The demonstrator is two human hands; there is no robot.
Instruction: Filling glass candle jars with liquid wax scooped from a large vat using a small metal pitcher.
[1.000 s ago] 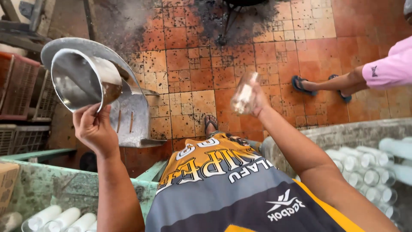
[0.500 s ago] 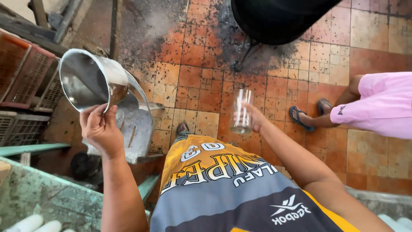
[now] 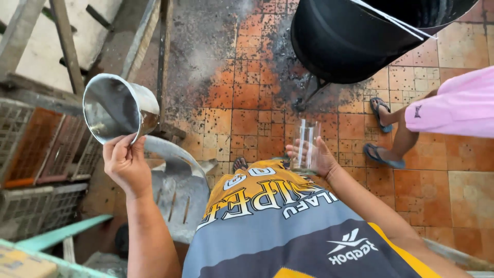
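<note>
The metal mug [image 3: 119, 107] in the left hand [image 3: 126, 164] is silvery grey, darker inside. The drinking glass [image 3: 307, 146] in the right hand [image 3: 314, 157] is clear and colourless. The floor tiles [image 3: 247, 98] are orange and terracotta, speckled with black spots and smeared with grey ash toward the top. The barrel [image 3: 350, 41] is matt black, crossed by a white cord [image 3: 396, 20]. The jersey [image 3: 278, 221] is yellow at the hem with white lettering, then grey and dark navy. The other person wears pink shorts [image 3: 455, 105] and blue flip-flops [image 3: 380, 110]. The plastic chair [image 3: 177, 185] is pale grey. The crates [image 3: 43, 149] are orange and grey; a plank [image 3: 62, 234] is pale green.
</note>
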